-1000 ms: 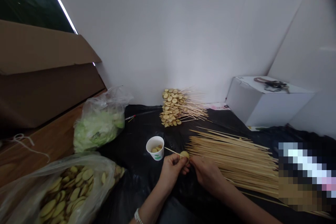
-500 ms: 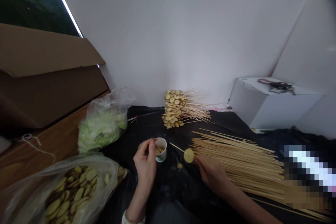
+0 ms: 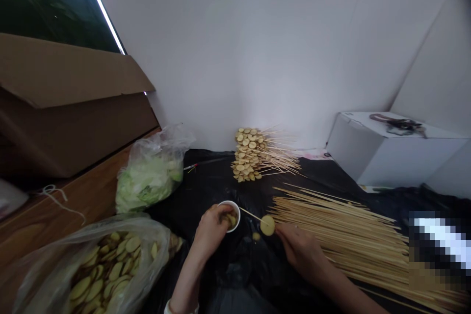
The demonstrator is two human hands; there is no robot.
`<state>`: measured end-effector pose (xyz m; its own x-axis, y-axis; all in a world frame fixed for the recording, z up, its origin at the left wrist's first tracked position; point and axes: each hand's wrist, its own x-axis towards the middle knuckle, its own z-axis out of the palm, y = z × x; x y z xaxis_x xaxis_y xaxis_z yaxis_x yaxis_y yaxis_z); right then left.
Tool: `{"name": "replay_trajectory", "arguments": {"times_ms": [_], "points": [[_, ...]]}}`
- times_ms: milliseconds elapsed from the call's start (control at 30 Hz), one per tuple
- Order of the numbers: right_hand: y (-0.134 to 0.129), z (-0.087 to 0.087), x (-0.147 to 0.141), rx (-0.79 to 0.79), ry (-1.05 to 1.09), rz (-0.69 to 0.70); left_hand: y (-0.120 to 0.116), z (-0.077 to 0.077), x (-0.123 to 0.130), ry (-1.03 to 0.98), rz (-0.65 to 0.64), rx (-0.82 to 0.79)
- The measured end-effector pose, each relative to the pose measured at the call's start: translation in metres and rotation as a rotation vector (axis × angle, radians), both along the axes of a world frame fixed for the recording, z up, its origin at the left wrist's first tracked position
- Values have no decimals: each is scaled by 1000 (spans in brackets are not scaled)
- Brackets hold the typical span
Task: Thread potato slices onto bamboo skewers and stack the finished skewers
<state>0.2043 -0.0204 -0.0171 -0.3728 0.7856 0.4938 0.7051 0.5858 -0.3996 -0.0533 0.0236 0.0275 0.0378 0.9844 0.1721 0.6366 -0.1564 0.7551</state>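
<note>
My right hand [image 3: 300, 248] grips a wooden skewer [image 3: 250, 214] with its tip pointing left. A round potato slice [image 3: 268, 225] is threaded on it, just in front of my fingers. My left hand [image 3: 212, 230] reaches over the rim of a white paper cup [image 3: 237, 210], its fingers dipping inside among small potato pieces [image 3: 231, 221]. Its fingertips are partly hidden there, so whether they pinch a piece does not show. Between the hands, a small potato piece [image 3: 256, 236] lies on the black plastic sheet [image 3: 235, 274].
Bare skewers [image 3: 342, 235] lie in a wide bundle at right. Behind, loaded potato skewers [image 3: 248, 154] are piled against the wall. On the left stand a bag of potato slices [image 3: 106, 270], a bag of cut greens [image 3: 150, 176] and a cardboard box [image 3: 77, 113]. A white box [image 3: 390, 152] sits at back right.
My left hand has moved from the cup's left rim to over its mouth, fingers now inside. The cup's opening tips more toward me. My right hand still holds the skewer with its slice.
</note>
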Motion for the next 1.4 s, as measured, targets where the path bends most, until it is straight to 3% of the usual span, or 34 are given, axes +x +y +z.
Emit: {"name": "replay_trajectory", "arguments": {"times_ms": [300, 500, 667, 833, 1000, 1133, 1233, 1300, 1400], "points": [[0, 0, -1, 35, 17, 2, -2, 3, 1, 230, 56, 0], [0, -3, -1, 24, -5, 6, -6, 7, 6, 253, 71, -12], [0, -1, 0, 27, -8, -9, -2, 11, 4, 111, 139, 184], [0, 3, 0, 56, 11, -30, -7, 21, 10, -230, 263, 373], [3, 6, 4, 53, 57, -82, -15, 18, 38, -635, 149, 170], [8, 9, 10, 47, 128, -143, -20, 7, 59, -926, -27, -157], [9, 11, 13, 29, 148, -158, -21, 0, 63, -1129, -80, -410], [9, 13, 13, 28, 154, -150, -19, -1, 62, -1228, -63, -461], [7, 15, 12, 18, 139, -123, -17, 0, 58, -1273, -45, -404]]}}
